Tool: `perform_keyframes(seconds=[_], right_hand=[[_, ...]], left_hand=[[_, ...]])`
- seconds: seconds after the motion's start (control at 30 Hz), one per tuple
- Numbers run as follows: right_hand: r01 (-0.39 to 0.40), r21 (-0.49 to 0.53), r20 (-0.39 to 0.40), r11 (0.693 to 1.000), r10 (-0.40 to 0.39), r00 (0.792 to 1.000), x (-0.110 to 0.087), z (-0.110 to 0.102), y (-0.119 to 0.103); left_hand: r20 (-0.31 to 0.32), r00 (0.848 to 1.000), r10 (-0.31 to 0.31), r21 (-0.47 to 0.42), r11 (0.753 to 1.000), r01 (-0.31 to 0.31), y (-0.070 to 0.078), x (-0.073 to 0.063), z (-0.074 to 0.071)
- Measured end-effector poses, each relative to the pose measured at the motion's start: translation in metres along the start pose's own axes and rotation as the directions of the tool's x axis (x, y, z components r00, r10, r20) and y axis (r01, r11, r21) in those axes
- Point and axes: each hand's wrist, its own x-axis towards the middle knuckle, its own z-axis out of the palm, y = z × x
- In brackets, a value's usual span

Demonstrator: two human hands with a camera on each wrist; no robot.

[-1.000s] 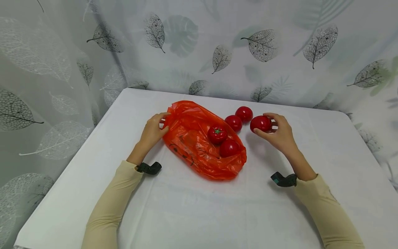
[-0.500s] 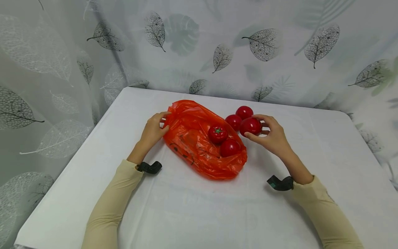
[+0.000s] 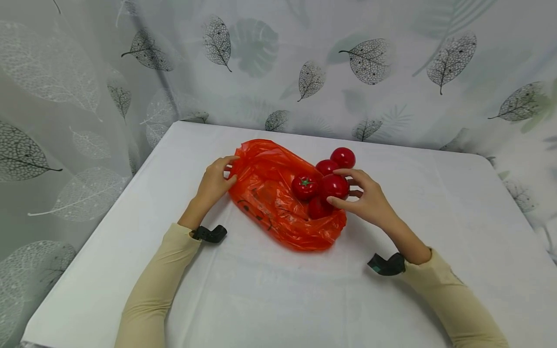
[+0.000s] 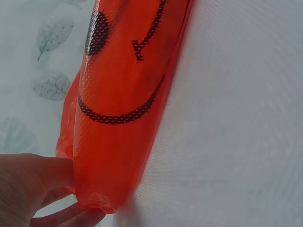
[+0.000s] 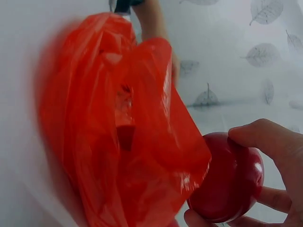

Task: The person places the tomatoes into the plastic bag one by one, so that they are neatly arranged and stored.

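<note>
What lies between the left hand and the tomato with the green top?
The red plastic bag spans from the left hand to the green-topped tomato, as the head view shows.

The bag (image 3: pixel 278 208) is coloured orange-red and printed with a black smile (image 4: pixel 116 119); tomatoes (image 3: pixel 305 189) are coloured deep red; the pale curtain (image 3: pixel 278 43) is patterned with grey leaves (image 3: pixel 371 61).

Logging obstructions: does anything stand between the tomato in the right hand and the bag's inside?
Yes, apparently: the edge of the bag overlaps the held tomato in the right wrist view. In the head view, a green-topped tomato and a partly covered tomato appear within the bag's outline. Contact is unclear.
</note>
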Motion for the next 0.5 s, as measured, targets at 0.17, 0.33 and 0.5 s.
perform_keyframes(seconds=[0.17, 0.33, 0.5], right_hand=[[0.034, 0.044, 0.050, 0.998, -0.036, 0.998, 0.002, 0.010, -0.006], [0.052, 0.072, 0.081, 0.996, -0.058, 0.995, 0.004, 0.018, -0.011], [0.084, 0.105, 0.109, 0.991, -0.095, 0.990, 0.004, 0.028, -0.015]], left_hand=[[-0.003, 1.000, 0.003, 0.001, 1.000, -0.003, 0.000, 0.000, 0.001], [-0.005, 1.000, 0.006, 0.003, 1.000, -0.006, -0.001, -0.001, 0.001], [-0.003, 1.000, 0.002, 0.005, 1.000, -0.002, -0.001, 0.000, 0.001]])
